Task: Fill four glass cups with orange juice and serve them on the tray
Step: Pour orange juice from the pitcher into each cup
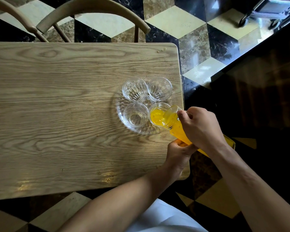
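four small clear ribbed glass cups point(134, 89) sit close together on a round clear glass tray point(120, 109) near the right end of the pale wooden tabletop point(57, 106). three of them look empty; the near-right glass cup point(157, 116) has bright orange juice pooling in the bottom. the juice comes from a clear glass bottle of orange juice point(174, 126), tipped with its mouth right over that cup's rim. right hand point(201, 128) has its fingers wrapped around the bottle's upper part, left hand point(179, 151) has its fingers closed around it lower down, propping it up from underneath. my take: keep the tilt gentle and the mouth over the cup's middle, ease back before the rim, since the cups are crowded and the tray sits by the tabletop edge, so a splash could land on the neighbours or the patterned floor point(199, 39).
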A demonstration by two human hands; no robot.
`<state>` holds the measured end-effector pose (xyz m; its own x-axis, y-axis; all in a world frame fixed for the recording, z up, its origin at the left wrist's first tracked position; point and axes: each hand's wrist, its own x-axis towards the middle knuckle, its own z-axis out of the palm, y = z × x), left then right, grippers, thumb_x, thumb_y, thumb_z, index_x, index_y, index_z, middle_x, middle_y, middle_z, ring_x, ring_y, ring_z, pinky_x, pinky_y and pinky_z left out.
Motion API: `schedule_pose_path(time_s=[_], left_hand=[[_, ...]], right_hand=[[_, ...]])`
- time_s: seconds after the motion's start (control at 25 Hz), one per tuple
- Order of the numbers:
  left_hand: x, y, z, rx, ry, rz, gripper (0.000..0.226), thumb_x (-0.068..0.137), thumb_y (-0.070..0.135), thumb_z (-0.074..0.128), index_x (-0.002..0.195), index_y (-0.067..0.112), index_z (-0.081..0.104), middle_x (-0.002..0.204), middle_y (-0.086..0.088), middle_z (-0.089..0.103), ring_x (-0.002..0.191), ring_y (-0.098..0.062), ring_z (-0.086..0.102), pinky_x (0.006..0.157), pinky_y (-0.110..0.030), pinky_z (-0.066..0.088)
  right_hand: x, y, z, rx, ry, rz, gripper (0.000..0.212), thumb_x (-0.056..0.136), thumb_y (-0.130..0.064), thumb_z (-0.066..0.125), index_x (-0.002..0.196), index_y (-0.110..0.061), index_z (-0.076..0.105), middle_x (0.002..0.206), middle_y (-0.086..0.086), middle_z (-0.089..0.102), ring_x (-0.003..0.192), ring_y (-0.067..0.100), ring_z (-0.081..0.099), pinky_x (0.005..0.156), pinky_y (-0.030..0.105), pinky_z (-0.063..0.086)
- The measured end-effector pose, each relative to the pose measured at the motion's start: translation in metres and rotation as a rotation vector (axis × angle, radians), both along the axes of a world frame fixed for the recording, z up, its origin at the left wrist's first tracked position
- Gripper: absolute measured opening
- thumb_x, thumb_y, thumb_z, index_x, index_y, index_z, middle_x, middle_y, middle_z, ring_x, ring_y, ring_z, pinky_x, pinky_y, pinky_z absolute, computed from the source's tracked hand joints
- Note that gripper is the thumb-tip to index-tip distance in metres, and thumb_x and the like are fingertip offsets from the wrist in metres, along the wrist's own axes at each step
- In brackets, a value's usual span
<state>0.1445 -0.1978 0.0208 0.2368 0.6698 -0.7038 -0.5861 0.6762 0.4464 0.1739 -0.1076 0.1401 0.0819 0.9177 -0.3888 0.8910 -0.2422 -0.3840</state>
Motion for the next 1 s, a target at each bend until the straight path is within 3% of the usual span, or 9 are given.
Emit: schedule_pose_path(time_s=[0.12,0.32,0.56,0.72,0.84,1.0], left_hand=[[0.0,-0.001,-0.002,-0.004,-0.004,0.0,0.038,0.056,0.027,0.096,0.085,0.012,0.077,0.088,-0.004,0.079,0.083,-0.016,0.07,0.084,-0.033,0.057],[0.003,-0.004,-0.003,-0.017,-0.003,-0.018,0.04,0.054,0.028,0.097,0.085,0.013,0.077,0.09,-0.007,0.078,0.088,-0.021,0.069,0.092,-0.041,0.055],[0.008,-0.005,-0.008,-0.028,-0.003,-0.007,0.052,0.046,0.031,0.104,0.085,0.014,0.075,0.092,-0.011,0.076,0.092,-0.024,0.064,0.094,-0.048,0.053],[0.011,-0.004,-0.01,-0.031,0.018,-0.012,0.067,0.037,0.045,0.107,0.087,0.015,0.073,0.096,-0.015,0.071,0.094,-0.024,0.058,0.09,-0.046,0.05],[0.011,-0.003,-0.009,-0.025,0.016,-0.022,0.056,0.047,0.034,0.105,0.089,0.013,0.074,0.095,-0.013,0.073,0.095,-0.024,0.061,0.095,-0.051,0.054],[0.011,-0.003,-0.003,-0.012,-0.013,-0.004,0.051,0.048,0.027,0.099,0.09,0.01,0.076,0.092,-0.01,0.075,0.094,-0.024,0.063,0.092,-0.044,0.053]], right_hand=[[0.001,0.0,-0.001,-0.002,-0.002,0.001,0.048,0.103,-0.04,0.054,0.077,-0.001,0.064,0.066,0.011,0.061,0.069,0.034,0.059,0.06,0.037,0.04],[0.003,-0.002,-0.003,-0.011,-0.014,-0.011,0.046,0.103,-0.04,0.053,0.077,-0.003,0.064,0.065,0.008,0.06,0.069,0.032,0.059,0.059,0.033,0.037],[0.003,-0.001,-0.005,-0.02,-0.027,-0.006,0.047,0.103,-0.041,0.053,0.074,-0.005,0.063,0.063,0.006,0.057,0.068,0.032,0.059,0.059,0.034,0.038],[0.004,0.001,-0.003,-0.017,-0.023,-0.004,0.047,0.103,-0.042,0.053,0.075,-0.005,0.064,0.064,0.008,0.059,0.068,0.032,0.06,0.058,0.034,0.038],[0.004,0.0,-0.001,-0.017,-0.022,-0.004,0.047,0.103,-0.041,0.053,0.077,-0.004,0.065,0.063,0.007,0.058,0.067,0.032,0.059,0.058,0.033,0.038],[0.004,0.0,0.0,-0.018,-0.025,0.002,0.048,0.103,-0.041,0.052,0.076,-0.004,0.064,0.065,0.009,0.061,0.068,0.032,0.061,0.061,0.037,0.044]])
